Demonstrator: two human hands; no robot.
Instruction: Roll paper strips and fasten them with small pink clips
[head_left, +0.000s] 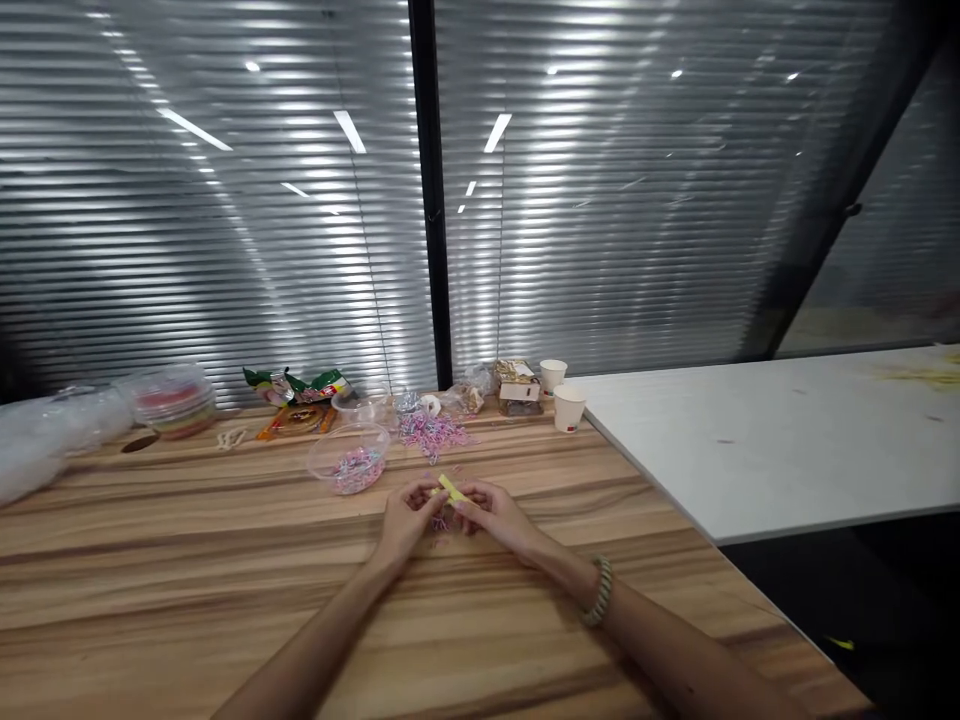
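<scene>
Over the wooden table, my left hand [410, 515] and my right hand [491, 512] meet with fingers pinched around a small yellow strip [452, 489]. Its exact kind is too small to tell. Beneath my fingers a few pink and purple bits [440, 523] lie on the wood. Just beyond and to the left is a clear round plastic bowl [318, 458] with more pink, purple and bluish bits in it. A loose heap of similar bits [431, 432] is spread behind my hands.
Along the table's back stand two white paper cups [569, 408], a small box-like object [517, 385], snack wrappers [307, 395] and stacked clear containers [174, 400]. Plastic bags [45, 445] lie far left. A white table [772, 430] adjoins at right, before windows with blinds.
</scene>
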